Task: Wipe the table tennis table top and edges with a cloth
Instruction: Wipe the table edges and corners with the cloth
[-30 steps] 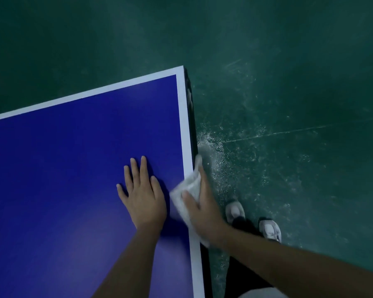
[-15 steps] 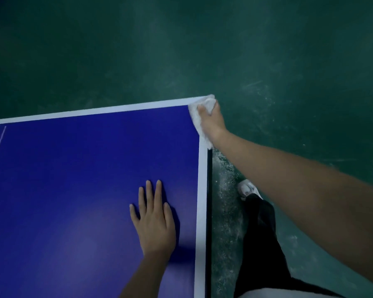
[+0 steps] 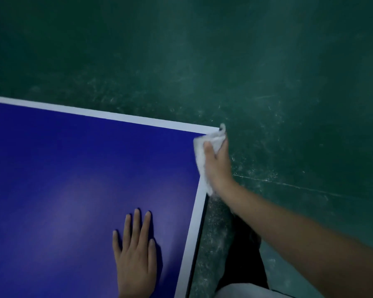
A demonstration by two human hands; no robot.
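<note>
Right hand (image 3: pixel 216 166) has slid the cloth (image 3: pixel 200 155) to the table (image 3: pixel 73 168) corner, gripping it; left hand (image 3: pixel 136 261) rests flat, fingers straight.

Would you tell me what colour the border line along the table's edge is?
White, around the blue table top; the border shows best in the head view.

We see our left hand (image 3: pixel 136 261) and right hand (image 3: pixel 218 164) on bare forearms, black trousers (image 3: pixel 243 254), and a pale grey garment hem (image 3: pixel 246 292) below the trousers.
</note>
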